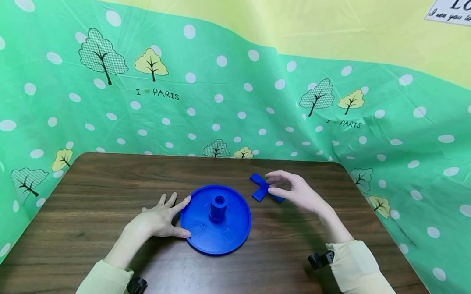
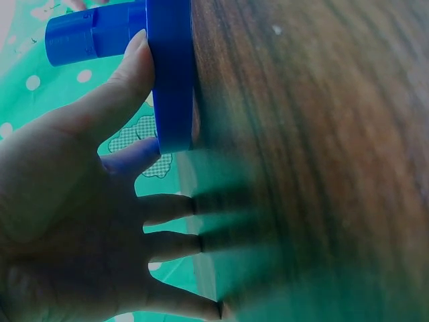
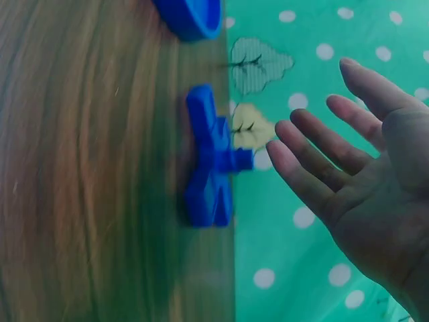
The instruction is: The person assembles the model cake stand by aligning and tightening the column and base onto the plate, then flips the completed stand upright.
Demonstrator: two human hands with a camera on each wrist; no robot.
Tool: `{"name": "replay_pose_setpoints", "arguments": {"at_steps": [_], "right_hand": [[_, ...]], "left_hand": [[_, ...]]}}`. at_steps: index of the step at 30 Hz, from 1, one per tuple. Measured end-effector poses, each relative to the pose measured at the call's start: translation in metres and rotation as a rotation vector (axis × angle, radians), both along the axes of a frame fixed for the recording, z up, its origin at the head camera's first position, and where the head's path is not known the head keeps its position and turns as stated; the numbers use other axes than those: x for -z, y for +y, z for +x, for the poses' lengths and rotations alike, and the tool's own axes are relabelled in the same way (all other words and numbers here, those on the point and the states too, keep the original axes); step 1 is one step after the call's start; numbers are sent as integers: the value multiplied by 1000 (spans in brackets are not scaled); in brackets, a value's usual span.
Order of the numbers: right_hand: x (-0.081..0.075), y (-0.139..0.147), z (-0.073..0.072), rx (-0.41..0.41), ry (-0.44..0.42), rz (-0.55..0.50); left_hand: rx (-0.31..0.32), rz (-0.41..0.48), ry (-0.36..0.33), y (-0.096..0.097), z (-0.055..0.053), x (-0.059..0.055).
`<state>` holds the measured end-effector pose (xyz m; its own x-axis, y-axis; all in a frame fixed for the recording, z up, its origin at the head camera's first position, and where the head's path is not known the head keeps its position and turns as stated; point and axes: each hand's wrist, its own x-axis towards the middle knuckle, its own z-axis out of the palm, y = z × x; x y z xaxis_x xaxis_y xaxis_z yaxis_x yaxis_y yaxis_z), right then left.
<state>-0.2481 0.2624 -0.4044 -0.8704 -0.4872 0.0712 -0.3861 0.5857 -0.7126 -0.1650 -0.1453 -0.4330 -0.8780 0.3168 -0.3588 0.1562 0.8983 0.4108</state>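
Note:
On the table lies a round blue plastic disc [image 1: 234, 221] with a raised rim and an upright hollow post [image 1: 218, 210] in its middle. My left hand [image 1: 155, 220] rests at its left side, thumb and index finger touching the rim and the other fingers spread toward the table. Behind the disc to the right sits a blue cross-shaped piece [image 1: 260, 186], with a short peg sticking up from its centre in the right wrist view. My right hand [image 1: 296, 192] hovers over that piece, fingers loosely bent and apart from it, partly covering it in the head view.
The dark wood-grain table [image 1: 111, 181] ends at a back edge against a green dotted cloth [image 1: 229, 107] with printed trees. Black wrist devices [image 1: 321, 259] sit at both sleeves.

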Motion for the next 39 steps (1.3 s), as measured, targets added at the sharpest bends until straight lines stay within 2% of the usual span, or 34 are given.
{"name": "replay_pose_setpoints", "arguments": {"at_steps": [8,19,28,35,39], "right_hand": [[15,19,-8,93,22,63],[32,27,-15,189,-3,157],[43,24,-20,178,-27,249],[47,20,-27,186,2,375],[50,19,-27,212,23,412]], "left_hand": [[2,-7,-3,0,0,-1],[1,-3,5,-1,-1,0],[1,0,-2,0,0,0],[0,0,-1,0,1,0],[1,-2,-1,1,1,0]]}}
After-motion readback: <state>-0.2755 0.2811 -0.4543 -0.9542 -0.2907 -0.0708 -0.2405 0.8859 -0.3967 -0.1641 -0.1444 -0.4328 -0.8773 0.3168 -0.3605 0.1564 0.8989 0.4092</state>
